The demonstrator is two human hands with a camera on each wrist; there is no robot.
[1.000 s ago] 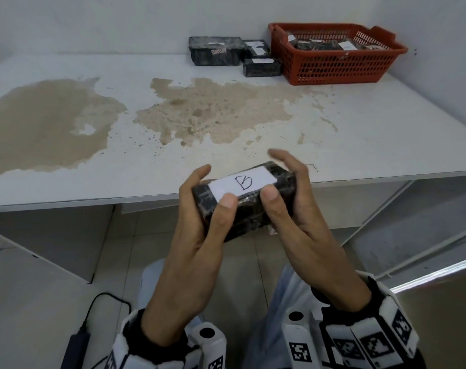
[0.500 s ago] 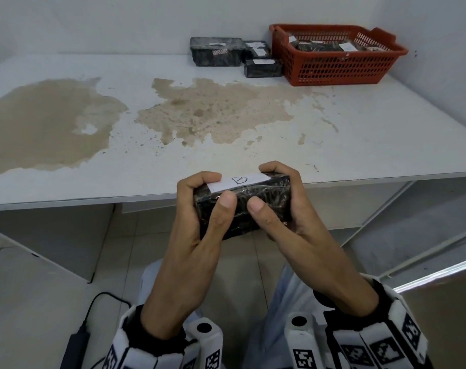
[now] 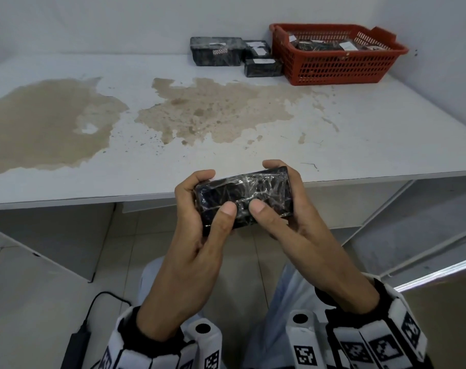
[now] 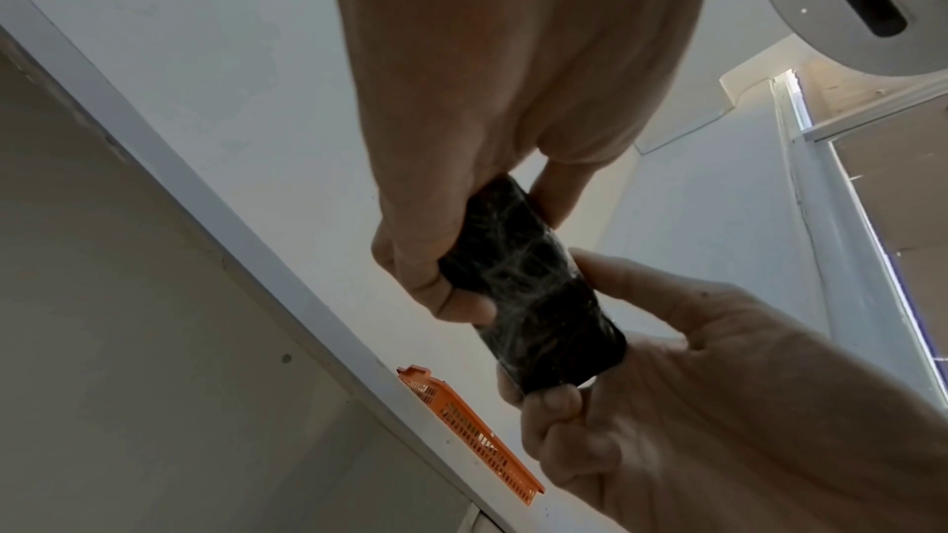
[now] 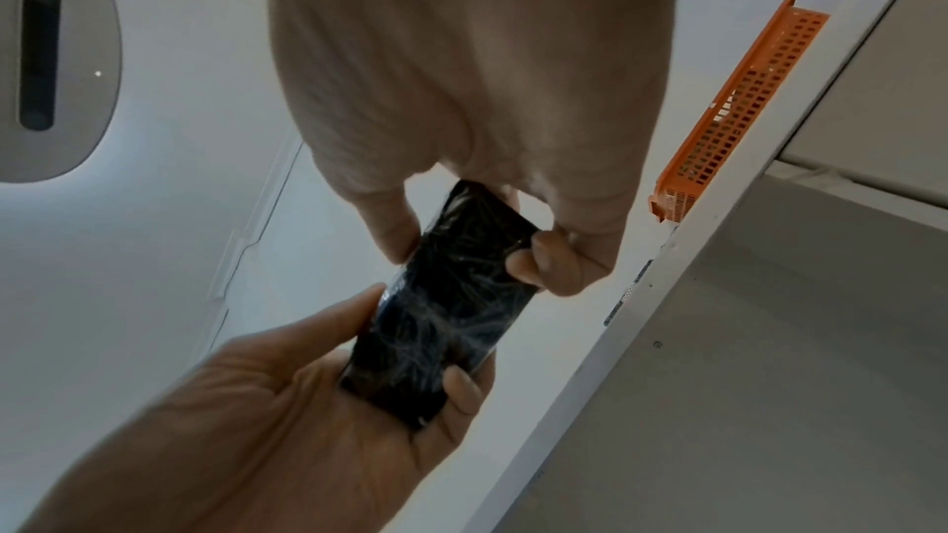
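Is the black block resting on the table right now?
No, the left hand and right hand hold the black block in the air, just off the near edge of the table.

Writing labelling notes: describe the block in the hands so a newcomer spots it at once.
Start at the white stained table; just before its near edge, the left hand and right hand grip a black block wrapped in clear film. Unlike the similar blocks beside the red basket at the back, it is off the table and shows no white label.

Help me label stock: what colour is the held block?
Black block under glossy clear film; clearest in head view.
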